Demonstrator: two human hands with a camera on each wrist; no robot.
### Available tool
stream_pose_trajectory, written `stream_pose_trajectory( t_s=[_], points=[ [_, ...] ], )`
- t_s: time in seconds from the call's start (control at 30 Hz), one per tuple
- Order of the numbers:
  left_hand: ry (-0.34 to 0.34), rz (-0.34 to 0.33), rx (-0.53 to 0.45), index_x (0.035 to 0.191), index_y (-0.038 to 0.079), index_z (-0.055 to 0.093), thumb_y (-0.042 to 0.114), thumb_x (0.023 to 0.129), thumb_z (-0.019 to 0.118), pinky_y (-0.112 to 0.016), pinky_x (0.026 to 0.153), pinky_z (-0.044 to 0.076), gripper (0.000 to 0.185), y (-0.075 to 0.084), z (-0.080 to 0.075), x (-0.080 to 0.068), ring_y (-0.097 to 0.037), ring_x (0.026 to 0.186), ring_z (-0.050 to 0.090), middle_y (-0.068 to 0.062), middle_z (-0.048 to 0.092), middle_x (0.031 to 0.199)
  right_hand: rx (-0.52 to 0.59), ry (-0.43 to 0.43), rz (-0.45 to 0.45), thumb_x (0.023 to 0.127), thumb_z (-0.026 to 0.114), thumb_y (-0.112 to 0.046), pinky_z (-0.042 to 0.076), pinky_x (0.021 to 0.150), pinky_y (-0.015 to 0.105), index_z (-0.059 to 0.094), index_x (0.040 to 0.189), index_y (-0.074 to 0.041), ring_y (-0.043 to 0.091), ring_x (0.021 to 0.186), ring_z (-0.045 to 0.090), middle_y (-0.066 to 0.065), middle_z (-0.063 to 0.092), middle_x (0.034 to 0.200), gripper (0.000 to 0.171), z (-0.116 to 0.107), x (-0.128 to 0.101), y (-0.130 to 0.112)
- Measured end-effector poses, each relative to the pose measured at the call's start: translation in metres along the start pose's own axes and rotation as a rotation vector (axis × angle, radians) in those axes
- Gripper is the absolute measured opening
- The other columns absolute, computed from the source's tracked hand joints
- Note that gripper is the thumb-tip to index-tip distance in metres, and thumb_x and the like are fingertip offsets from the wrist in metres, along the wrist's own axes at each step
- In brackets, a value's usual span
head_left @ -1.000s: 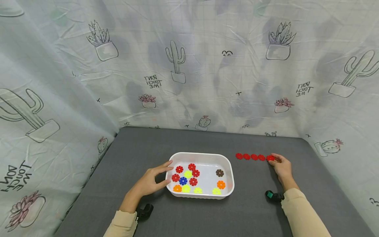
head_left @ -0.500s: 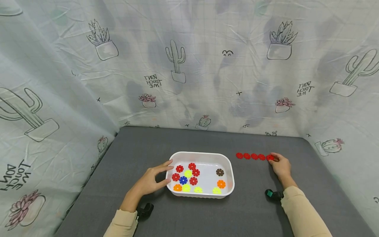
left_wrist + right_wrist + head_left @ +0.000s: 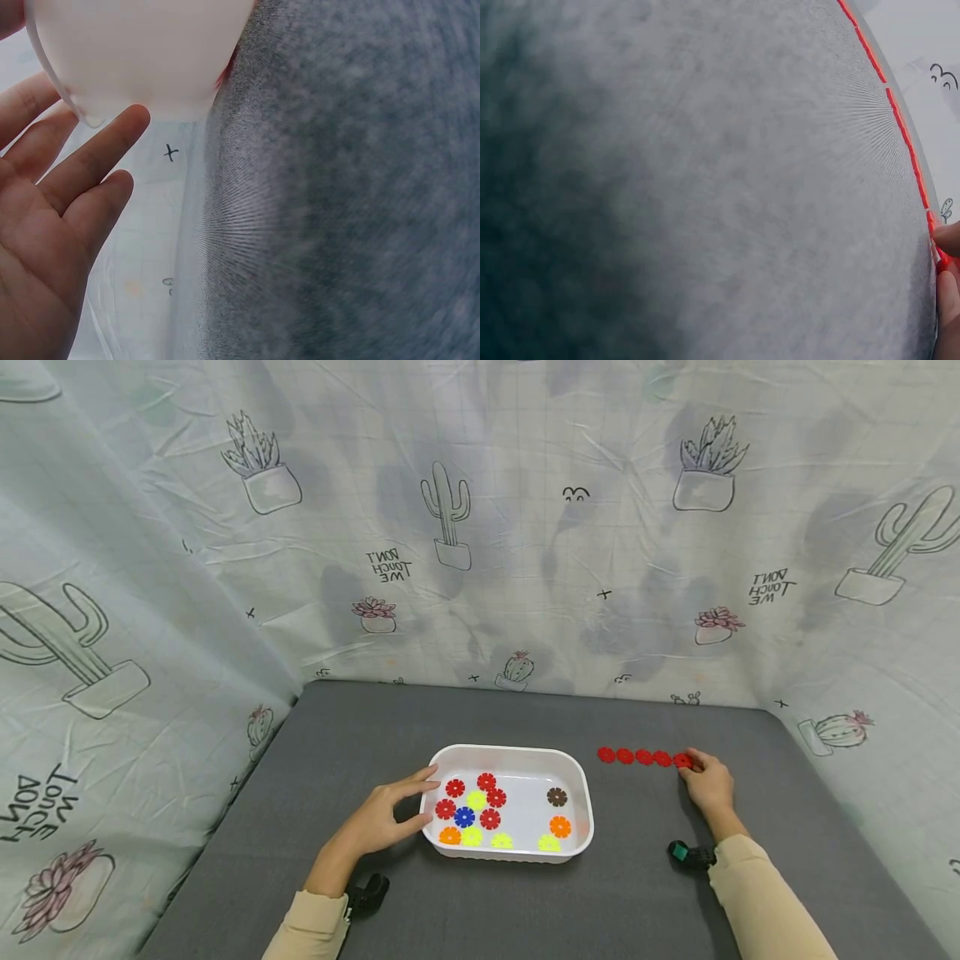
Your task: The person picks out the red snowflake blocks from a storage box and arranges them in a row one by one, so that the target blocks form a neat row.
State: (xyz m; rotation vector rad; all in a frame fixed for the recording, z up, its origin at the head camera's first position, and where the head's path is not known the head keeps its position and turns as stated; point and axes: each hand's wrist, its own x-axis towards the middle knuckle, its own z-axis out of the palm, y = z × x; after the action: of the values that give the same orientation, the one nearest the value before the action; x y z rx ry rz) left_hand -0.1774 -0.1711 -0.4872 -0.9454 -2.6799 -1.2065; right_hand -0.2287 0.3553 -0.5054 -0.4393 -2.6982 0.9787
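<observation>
A white tray [image 3: 510, 749] holds several flower-shaped discs: red, yellow and orange ones, a blue one [image 3: 464, 817] and a brown one [image 3: 557, 797]. My left hand [image 3: 382, 817] rests with straight fingers against the tray's left rim. The left wrist view shows those fingers [image 3: 90, 161] under the tray wall [image 3: 135, 52]. To the right of the tray, a row of red discs [image 3: 643, 757] lies on the grey mat. My right hand [image 3: 705, 781] pinches the last red disc [image 3: 682, 760] at the row's right end. In the right wrist view the row [image 3: 900, 127] is edge-on.
The grey mat [image 3: 525, 902] covers the table. Cactus-print cloth [image 3: 480, 527] hangs close at the back and on both sides. A black wrist camera sits at each cuff [image 3: 367, 893] [image 3: 686, 854].
My right hand has shifted slightly left at the end of the red row. The left hand and the tray have stayed still.
</observation>
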Motion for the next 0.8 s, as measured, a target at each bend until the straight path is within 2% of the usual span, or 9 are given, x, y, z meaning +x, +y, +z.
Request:
stream_pose_trajectory(
  t_s=[0.2, 0.33, 0.5, 0.67, 0.8],
  points=[
    [0.005, -0.001, 0.003, 0.124, 0.015, 0.055, 0.031, 0.081, 0.064, -0.049, 0.094, 0.041, 0.046, 0.000, 0.001, 0.000, -0.018, 0.122, 0.045, 0.002, 0.041, 0.139, 0.088, -0.013, 0.053, 0.086, 0.054, -0.008, 0.043, 0.089, 0.044, 0.044, 0.129, 0.004, 0.036, 0.112, 0.050, 0.026, 0.048, 0.126, 0.046, 0.000, 0.000, -0.001],
    [0.004, -0.007, -0.001, 0.123, 0.014, 0.055, 0.028, 0.080, 0.065, -0.050, 0.094, 0.040, 0.046, 0.001, 0.001, 0.000, -0.019, 0.123, 0.044, 0.002, 0.041, 0.139, 0.114, -0.032, 0.047, 0.087, 0.054, -0.012, 0.042, 0.090, 0.045, 0.040, 0.132, 0.004, 0.037, 0.115, 0.047, 0.026, 0.045, 0.129, 0.049, -0.003, -0.002, -0.004],
    [-0.007, -0.027, -0.009, 0.123, 0.014, 0.055, 0.026, 0.080, 0.065, -0.051, 0.096, 0.038, 0.046, 0.002, 0.000, 0.000, -0.019, 0.125, 0.041, 0.004, 0.040, 0.140, 0.123, -0.046, -0.004, 0.088, 0.056, -0.020, 0.043, 0.087, 0.047, 0.040, 0.133, 0.000, 0.038, 0.115, 0.047, 0.026, 0.046, 0.129, 0.052, -0.007, -0.007, -0.016],
    [-0.005, -0.038, -0.005, 0.124, 0.015, 0.055, 0.027, 0.080, 0.065, -0.050, 0.095, 0.039, 0.047, 0.002, -0.001, -0.001, -0.018, 0.125, 0.042, 0.004, 0.040, 0.140, 0.211, -0.100, -0.065, 0.088, 0.056, -0.021, 0.042, 0.090, 0.046, 0.040, 0.133, 0.000, 0.038, 0.117, 0.045, 0.025, 0.045, 0.130, 0.052, -0.003, -0.020, -0.032],
    [-0.006, -0.043, -0.014, 0.124, 0.014, 0.055, 0.027, 0.080, 0.065, -0.050, 0.095, 0.040, 0.047, 0.003, 0.000, 0.000, -0.018, 0.124, 0.043, 0.004, 0.040, 0.139, 0.264, -0.154, -0.147, 0.087, 0.057, -0.021, 0.043, 0.090, 0.039, 0.040, 0.133, -0.001, 0.036, 0.119, 0.045, 0.023, 0.045, 0.131, 0.052, 0.005, -0.032, -0.043]
  ],
)
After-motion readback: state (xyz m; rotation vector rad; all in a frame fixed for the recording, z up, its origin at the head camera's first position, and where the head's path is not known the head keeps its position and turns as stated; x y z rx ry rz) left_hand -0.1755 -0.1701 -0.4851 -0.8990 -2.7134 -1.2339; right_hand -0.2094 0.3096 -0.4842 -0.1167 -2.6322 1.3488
